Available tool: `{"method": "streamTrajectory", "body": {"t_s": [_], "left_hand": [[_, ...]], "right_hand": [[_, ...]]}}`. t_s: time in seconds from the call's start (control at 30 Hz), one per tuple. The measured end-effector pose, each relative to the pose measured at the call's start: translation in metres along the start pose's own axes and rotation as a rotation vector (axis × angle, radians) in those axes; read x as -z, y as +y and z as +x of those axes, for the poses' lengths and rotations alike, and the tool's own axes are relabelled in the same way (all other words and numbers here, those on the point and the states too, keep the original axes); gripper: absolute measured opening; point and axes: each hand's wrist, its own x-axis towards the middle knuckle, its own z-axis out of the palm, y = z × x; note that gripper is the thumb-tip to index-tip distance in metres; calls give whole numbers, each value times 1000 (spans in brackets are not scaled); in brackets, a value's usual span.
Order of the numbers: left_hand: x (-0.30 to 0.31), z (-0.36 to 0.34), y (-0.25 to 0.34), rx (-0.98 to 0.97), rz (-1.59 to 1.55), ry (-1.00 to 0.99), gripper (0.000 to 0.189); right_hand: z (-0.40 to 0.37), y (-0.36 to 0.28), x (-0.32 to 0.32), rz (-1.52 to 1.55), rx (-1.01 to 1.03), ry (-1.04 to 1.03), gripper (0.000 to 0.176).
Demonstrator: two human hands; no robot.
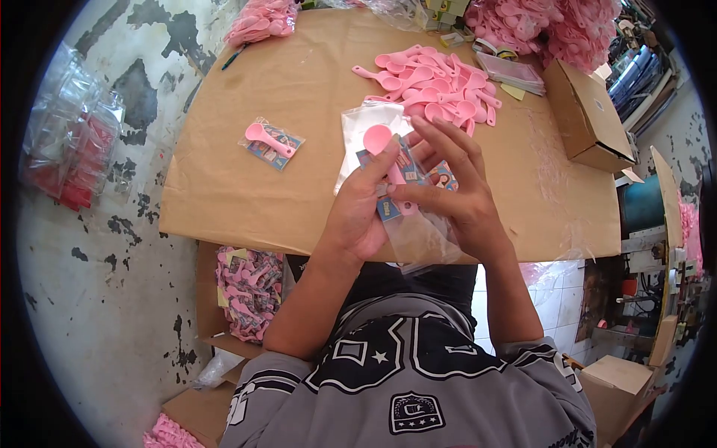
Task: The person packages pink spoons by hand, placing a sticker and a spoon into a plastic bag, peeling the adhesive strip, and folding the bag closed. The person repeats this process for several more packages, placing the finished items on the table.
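Note:
Over the near edge of the table, my left hand grips a pink measuring spoon against a blue printed card, bowl end up. A clear plastic bag hangs below the spoon's handle. My right hand is at the bag and spoon from the right, thumb and index finger near the handle, other fingers raised. Whether its fingers pinch the bag's film is hard to see. Just behind the hands lies a stack of clear bags. More printed cards show partly behind my right hand.
Loose pink spoons are heaped at the back of the table. One packed spoon lies to the left. A cardboard box stands at the right edge. Below left, a carton holds packed spoons.

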Motion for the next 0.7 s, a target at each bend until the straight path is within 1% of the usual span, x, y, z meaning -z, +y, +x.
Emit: {"method": "streamTrajectory", "body": {"t_s": [0.03, 0.07, 0.1, 0.13, 0.17, 0.2, 0.27, 0.3, 0.4, 0.43, 0.53, 0.63, 0.7], "left_hand": [[-2, -1, 0, 9, 9, 7, 58], [-2, -1, 0, 18, 18, 16, 59], [1, -1, 2, 5, 47, 66, 61], [6, -2, 5, -5, 76, 115, 64], [10, -2, 8, -14, 104, 163, 66], [8, -2, 9, -66, 207, 131, 69], [1, -6, 11, -169, 409, 59, 74], [-2, -9, 13, -160, 459, -30, 69], [-9, -15, 11, -102, 747, -20, 57], [-16, -15, 8, -122, 686, 54, 48], [-6, -13, 0, -186, 757, 127, 47], [-12, -17, 0, -221, 807, 158, 51], [-13, -19, -2, -235, 830, 139, 54]], "right_hand": [[3, 1, 1, 41, 19, 25, 41], [3, 4, 2, 135, -5, 37, 41], [3, 6, 4, 230, -28, 52, 40], [0, 11, 8, 376, -97, 55, 41], [-2, 11, 10, 473, -197, 75, 41], [-3, 10, 12, 573, -295, 105, 42], [-2, -2, 12, 673, -554, 199, 44], [-4, 4, 16, 633, -544, 87, 55], [-8, -6, 7, 921, -760, 74, 64], [-9, -7, 2, 941, -782, 88, 65], [-18, -3, 2, 953, -836, 86, 57], [-16, 0, 1, 442, -694, 329, 45], [-9, 6, 7, 110, -413, 336, 38]]}}
